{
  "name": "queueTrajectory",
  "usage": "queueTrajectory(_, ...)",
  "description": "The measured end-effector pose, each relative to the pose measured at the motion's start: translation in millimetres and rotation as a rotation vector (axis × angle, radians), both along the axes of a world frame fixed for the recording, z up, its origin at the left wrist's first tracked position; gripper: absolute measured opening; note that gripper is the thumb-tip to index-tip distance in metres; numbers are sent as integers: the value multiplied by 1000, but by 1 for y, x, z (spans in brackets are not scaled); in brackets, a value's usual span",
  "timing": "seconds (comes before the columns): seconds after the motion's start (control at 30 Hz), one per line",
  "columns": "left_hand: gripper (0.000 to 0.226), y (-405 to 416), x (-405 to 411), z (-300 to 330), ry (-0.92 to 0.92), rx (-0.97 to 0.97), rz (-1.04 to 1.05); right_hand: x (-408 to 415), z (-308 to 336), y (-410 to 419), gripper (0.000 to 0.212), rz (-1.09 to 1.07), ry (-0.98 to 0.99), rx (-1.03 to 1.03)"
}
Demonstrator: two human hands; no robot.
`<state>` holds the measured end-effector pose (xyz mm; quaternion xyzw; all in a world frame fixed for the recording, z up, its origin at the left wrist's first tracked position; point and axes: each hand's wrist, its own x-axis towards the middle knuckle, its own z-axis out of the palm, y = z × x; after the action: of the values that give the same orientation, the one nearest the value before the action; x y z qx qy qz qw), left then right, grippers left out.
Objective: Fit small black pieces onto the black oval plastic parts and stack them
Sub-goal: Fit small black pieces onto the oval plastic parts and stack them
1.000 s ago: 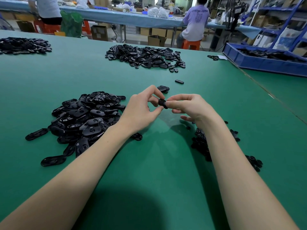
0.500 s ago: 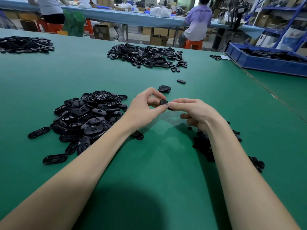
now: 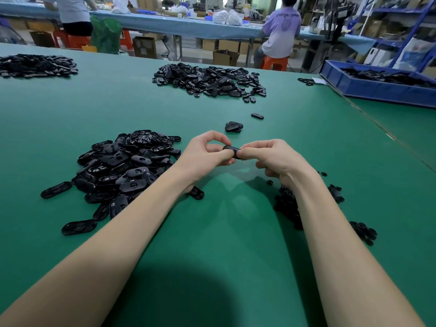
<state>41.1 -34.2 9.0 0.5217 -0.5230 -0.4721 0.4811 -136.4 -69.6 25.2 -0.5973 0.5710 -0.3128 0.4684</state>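
Big heap of loose black oval plastic parts [image 3: 122,168] near left, barely dented — most work left, by look of it. Scatter of small black pieces [image 3: 290,204] near right, partly under forearm. Only small stack of finished ovals [image 3: 233,126] just beyond hands. Mid-fit now: left hand [image 3: 203,154] and right hand [image 3: 271,156] both pinch single black oval part [image 3: 232,151] between fingertips, held above green felt tabletop [image 3: 224,232]. Room — more heaps far, blue plastic crate [image 3: 377,87] far right, seated workers at long blue bench [image 3: 165,22].
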Motion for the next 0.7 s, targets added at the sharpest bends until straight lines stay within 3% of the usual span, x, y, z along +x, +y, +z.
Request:
queueTrajectory(0.5,13,2,-5,2,13,53,55,10,-7,-2,20,18,-30,-120)
queueTrajectory(0.7,14,2,-3,0,52,53,31,1,-7,2,12,55,-59,-63)
